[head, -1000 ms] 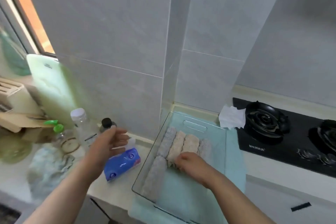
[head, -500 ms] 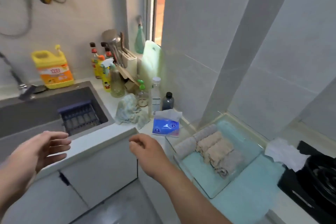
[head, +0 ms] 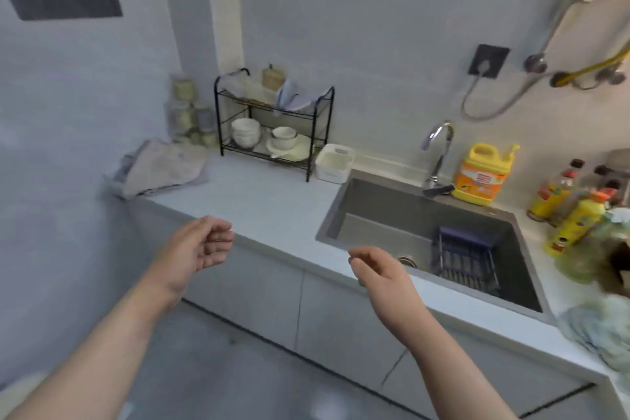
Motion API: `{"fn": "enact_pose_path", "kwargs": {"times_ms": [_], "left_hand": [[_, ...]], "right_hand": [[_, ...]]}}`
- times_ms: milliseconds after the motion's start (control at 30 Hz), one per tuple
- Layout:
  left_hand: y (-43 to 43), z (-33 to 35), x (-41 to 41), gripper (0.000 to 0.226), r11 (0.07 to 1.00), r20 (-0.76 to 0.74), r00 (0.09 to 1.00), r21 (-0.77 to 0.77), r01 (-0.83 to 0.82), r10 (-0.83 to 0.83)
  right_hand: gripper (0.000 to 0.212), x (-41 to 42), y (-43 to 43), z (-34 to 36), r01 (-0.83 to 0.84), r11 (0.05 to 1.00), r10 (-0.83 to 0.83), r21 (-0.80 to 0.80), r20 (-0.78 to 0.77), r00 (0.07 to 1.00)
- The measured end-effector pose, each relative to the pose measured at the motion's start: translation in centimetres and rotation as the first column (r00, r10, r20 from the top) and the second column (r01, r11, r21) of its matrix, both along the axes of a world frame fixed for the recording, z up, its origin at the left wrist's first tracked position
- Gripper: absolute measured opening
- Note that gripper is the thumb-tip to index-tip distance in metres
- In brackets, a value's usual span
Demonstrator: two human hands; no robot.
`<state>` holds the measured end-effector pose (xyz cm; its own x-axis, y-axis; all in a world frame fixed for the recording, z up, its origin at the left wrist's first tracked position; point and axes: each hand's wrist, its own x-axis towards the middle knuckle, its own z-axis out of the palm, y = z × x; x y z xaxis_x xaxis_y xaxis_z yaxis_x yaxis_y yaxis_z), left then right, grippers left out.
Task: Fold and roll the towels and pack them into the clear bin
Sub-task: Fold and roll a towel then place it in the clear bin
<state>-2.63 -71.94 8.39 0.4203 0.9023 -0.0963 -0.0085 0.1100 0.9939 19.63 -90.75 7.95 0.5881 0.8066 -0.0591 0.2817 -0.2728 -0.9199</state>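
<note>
A loose pile of grey towels (head: 163,169) lies at the far left end of the white counter (head: 272,208), against the wall. My left hand (head: 197,247) hovers in front of the counter edge, fingers loosely curled and holding nothing, well short of the pile. My right hand (head: 378,269) hangs near the sink's left front corner, also loosely curled and holding nothing. The clear bin is out of view. A crumpled pale green cloth (head: 603,331) lies at the right edge of the counter.
A black dish rack (head: 272,119) with bowls stands at the back, a small white basket (head: 334,162) beside it. The grey sink (head: 426,232) holds a dark drain basket (head: 467,256). A yellow detergent jug (head: 484,174) and bottles (head: 572,208) stand to the right.
My view has swung left from the clear bin with rolled towels, past the sink, to the counter's left end. Both hands left the bin area and now hang free before the counter.
</note>
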Motion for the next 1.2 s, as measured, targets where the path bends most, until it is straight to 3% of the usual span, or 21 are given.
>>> {"fn": "enact_pose_path", "kwargs": {"times_ms": [167, 333, 733, 933, 1200], "left_hand": [[8.2, -0.5, -8.7, 0.030, 0.989, -0.027, 0.989, 0.026, -0.148, 0.149], [14.4, -2.0, -12.1, 0.028, 0.979, -0.071, 0.977, 0.003, -0.203, 0.203], [30.1, -5.9, -8.6, 0.024, 0.934, -0.201, 0.923, -0.079, -0.349, 0.328], [37.1, -4.8, -8.6, 0.020, 0.894, -0.144, 0.890, -0.065, -0.444, 0.432], [51.1, -6.6, -7.3, 0.016, 0.916, -0.255, 0.894, -0.061, -0.396, 0.369]], "right_hand": [[0.018, -6.9, 11.6, -0.7, -0.123, 0.992, 0.124, 0.004, -0.016, 0.992], [0.020, -10.1, 19.5, -1.4, -0.202, 0.978, 0.200, -0.041, -0.054, 0.978], [0.021, -4.3, 40.4, -5.3, -0.309, 0.949, 0.300, -0.056, -0.136, 0.944], [0.028, -3.3, 51.1, -5.9, -0.420, 0.898, 0.404, -0.133, -0.134, 0.905], [0.031, -3.1, 63.7, -7.4, -0.428, 0.879, 0.422, -0.209, -0.076, 0.904]]}}
